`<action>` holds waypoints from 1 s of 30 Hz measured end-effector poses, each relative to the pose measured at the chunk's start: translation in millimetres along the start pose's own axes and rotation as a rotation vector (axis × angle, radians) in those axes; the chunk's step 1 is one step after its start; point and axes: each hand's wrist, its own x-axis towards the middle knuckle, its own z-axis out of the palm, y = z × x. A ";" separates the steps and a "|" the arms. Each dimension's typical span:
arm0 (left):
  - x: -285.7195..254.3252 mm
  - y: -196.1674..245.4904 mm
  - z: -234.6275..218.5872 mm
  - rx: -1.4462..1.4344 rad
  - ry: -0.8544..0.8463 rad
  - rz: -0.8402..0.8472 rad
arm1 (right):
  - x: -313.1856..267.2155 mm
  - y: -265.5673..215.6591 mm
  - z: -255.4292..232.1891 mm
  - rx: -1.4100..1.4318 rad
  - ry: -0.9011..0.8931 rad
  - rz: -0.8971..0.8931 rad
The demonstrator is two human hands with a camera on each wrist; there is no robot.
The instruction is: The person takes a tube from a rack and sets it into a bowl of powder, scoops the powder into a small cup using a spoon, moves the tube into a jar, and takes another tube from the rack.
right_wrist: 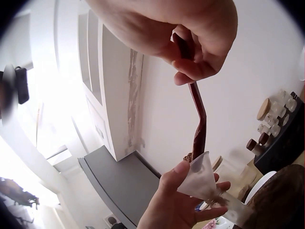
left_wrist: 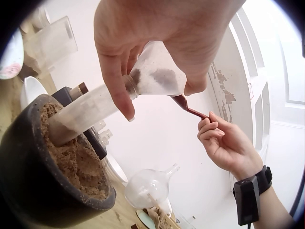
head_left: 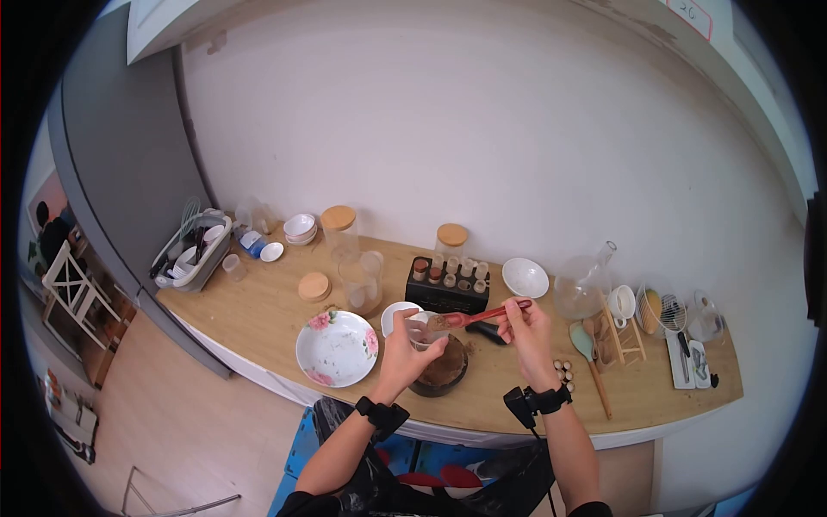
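My left hand grips a translucent funnel where its neck meets a clear tube. In the left wrist view, the tube's lower end is over or in brown powder inside a dark round bowl; contact is hard to tell. Pinched by its handle in my right hand is a dark red spoon, its bowl end at the funnel's wide mouth. Brown grains show at that end. Grey-brown powder clings inside the funnel, and more sits around its neck.
A black rack of small corked tubes stands behind the bowl. Left of it are a flowered plate and a clear jug. To the right are a glass flask, a green spatula and a wooden rack.
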 end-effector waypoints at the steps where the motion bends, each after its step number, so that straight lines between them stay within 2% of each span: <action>1: 0.8 -1.3 0.3 -0.010 -0.006 -0.012 | 0.3 -0.6 1.0 0.001 0.004 -0.003; 3: 0.6 -3.3 2.0 0.007 -0.007 -0.004 | 0.3 -1.9 1.7 -0.095 -0.046 -0.034; 7: 0.8 -0.8 1.6 0.034 -0.010 -0.007 | 0.3 -3.7 4.2 -0.066 -0.012 -0.028; 16: -0.7 2.5 0.6 0.057 -0.014 0.000 | 1.8 -6.5 7.4 -0.123 -0.072 -0.029; 30: -0.7 -5.0 2.3 0.058 -0.019 0.009 | -0.9 -7.3 11.0 -0.238 -0.169 -0.145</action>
